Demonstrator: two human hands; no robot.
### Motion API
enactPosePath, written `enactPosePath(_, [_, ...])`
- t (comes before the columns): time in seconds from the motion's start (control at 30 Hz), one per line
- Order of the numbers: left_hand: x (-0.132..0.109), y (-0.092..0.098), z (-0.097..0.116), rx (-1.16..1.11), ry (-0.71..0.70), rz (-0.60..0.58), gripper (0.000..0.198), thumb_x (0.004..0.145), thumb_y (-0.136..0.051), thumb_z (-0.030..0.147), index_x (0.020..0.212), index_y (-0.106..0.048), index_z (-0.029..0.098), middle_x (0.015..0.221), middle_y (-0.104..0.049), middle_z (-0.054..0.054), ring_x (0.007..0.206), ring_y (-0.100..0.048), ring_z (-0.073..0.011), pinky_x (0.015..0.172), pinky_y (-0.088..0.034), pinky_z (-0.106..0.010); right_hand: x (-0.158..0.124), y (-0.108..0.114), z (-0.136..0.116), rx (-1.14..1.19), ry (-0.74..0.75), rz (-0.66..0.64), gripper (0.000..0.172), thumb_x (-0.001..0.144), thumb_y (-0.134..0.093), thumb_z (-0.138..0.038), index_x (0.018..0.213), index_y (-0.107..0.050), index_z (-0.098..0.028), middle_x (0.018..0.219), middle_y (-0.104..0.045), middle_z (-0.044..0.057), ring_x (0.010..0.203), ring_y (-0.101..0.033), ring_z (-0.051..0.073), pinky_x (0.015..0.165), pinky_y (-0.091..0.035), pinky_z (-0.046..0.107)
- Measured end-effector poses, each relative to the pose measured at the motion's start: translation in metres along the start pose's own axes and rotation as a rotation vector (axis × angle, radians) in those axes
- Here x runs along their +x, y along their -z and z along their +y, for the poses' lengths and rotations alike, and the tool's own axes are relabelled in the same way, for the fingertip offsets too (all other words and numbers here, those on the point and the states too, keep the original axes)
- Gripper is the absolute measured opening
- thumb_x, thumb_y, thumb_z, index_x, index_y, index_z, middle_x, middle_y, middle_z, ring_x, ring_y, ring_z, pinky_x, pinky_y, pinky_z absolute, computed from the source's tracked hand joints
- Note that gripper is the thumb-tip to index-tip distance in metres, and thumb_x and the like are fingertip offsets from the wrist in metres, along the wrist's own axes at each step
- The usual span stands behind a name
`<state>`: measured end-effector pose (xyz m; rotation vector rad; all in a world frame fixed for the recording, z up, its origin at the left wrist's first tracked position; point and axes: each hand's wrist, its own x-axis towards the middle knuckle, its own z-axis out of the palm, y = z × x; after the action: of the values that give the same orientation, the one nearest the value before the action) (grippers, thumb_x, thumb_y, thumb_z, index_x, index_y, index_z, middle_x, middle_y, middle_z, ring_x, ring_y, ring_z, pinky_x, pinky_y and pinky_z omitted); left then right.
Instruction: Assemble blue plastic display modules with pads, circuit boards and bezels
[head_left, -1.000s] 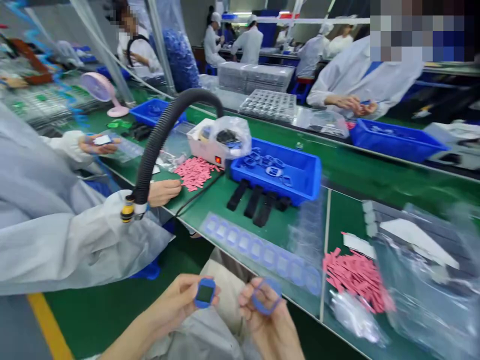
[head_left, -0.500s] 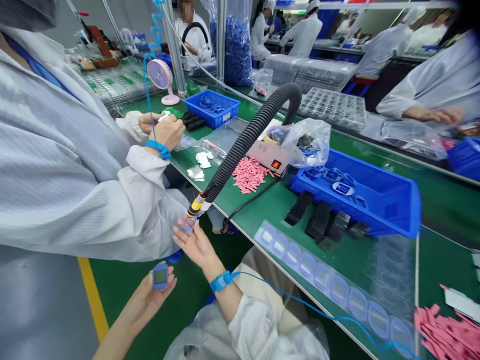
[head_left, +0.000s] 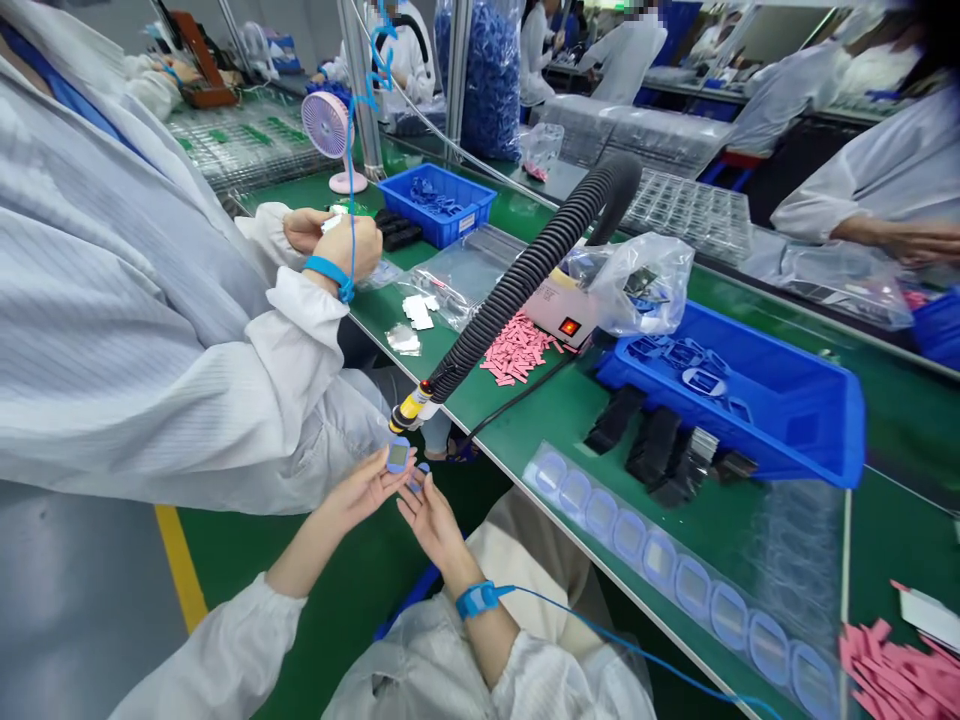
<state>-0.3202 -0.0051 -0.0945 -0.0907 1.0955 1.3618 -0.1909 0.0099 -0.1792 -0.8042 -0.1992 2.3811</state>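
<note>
My left hand (head_left: pixel 366 492) has its fingers closed on a small blue device case (head_left: pixel 398 455) with a grey screen facing up. Right beside it, my right hand (head_left: pixel 433 525) pinches a small blue plastic part (head_left: pixel 422 470), mostly hidden by the fingers. A blue wrist strap (head_left: pixel 480 598) with a cord is round my right wrist. Just above the case is the yellow and black nozzle (head_left: pixel 411 406) on the end of a black corrugated hose (head_left: pixel 525 275). Both hands are off the table's edge, over the floor.
On the green table lie a strip of clear blue-rimmed covers (head_left: pixel 630 540), black bundles (head_left: pixel 652 445), a blue bin (head_left: pixel 795 400) of blue frames and pink strips (head_left: pixel 517 350). A co-worker's hands (head_left: pixel 352 240) work at the left; the co-worker's sleeve (head_left: pixel 300 420) is close to my left hand.
My left hand has come up and right with the blue case, to beneath the nozzle. My right hand has shifted slightly right and down, away from the nozzle. The view has shifted a little.
</note>
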Motion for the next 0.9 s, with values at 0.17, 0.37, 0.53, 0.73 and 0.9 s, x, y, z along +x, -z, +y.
enactPosePath(0.17, [-0.032,0.032,-0.001,0.024,-0.012,0.063,0.026,0.086,-0.053,0.007,0.108,-0.066,0.011,0.094,-0.077,-0.012,0.087,-0.073,-0.0221,0.094,-0.051,-0.034,0.006,-0.024,-0.011,0.004,0.027,-0.043,0.032,0.09,-0.055,-0.035,0.116,-0.054,-0.016,0.116,-0.058,0.008,0.099,-0.06,0.02,0.083,-0.051,0.041])
enactPosePath(0.37, [-0.062,0.058,0.031,0.036,-0.166,0.144,0.034,0.088,-0.043,0.0,0.111,-0.063,0.016,0.081,-0.079,-0.005,0.074,-0.074,-0.0153,0.075,-0.058,-0.022,0.009,-0.073,-0.009,-0.054,-0.103,-0.228,0.031,0.09,-0.054,-0.037,0.112,-0.056,-0.015,0.111,-0.061,0.007,0.094,-0.062,0.019,0.08,-0.052,0.039])
enactPosePath(0.53, [-0.033,0.015,0.04,0.069,-0.171,0.066,0.026,0.089,-0.05,0.007,0.11,-0.064,0.013,0.091,-0.078,-0.009,0.086,-0.073,-0.0168,0.084,-0.056,-0.023,-0.002,-0.043,0.006,-0.12,-0.14,-0.166,0.029,0.09,-0.055,-0.034,0.111,-0.057,-0.015,0.108,-0.061,0.007,0.091,-0.062,0.017,0.078,-0.053,0.037])
enactPosePath(0.73, [-0.033,-0.01,0.018,0.151,-0.006,-0.044,0.019,0.083,-0.057,0.006,0.099,-0.068,0.005,0.094,-0.075,-0.019,0.086,-0.073,-0.0259,0.079,-0.058,-0.032,0.006,-0.037,-0.011,-0.07,0.014,-0.053,0.031,0.09,-0.055,-0.035,0.114,-0.055,-0.015,0.112,-0.06,0.007,0.093,-0.061,0.018,0.078,-0.053,0.038])
enactPosePath(0.9, [-0.071,0.025,0.039,0.13,-0.095,0.062,0.028,0.089,-0.044,0.004,0.091,-0.07,0.013,0.085,-0.078,-0.01,0.078,-0.074,-0.0196,0.076,-0.059,-0.027,0.016,-0.083,-0.024,-0.014,0.011,-0.131,0.031,0.09,-0.054,-0.036,0.114,-0.055,-0.015,0.111,-0.06,0.007,0.093,-0.062,0.018,0.079,-0.053,0.038])
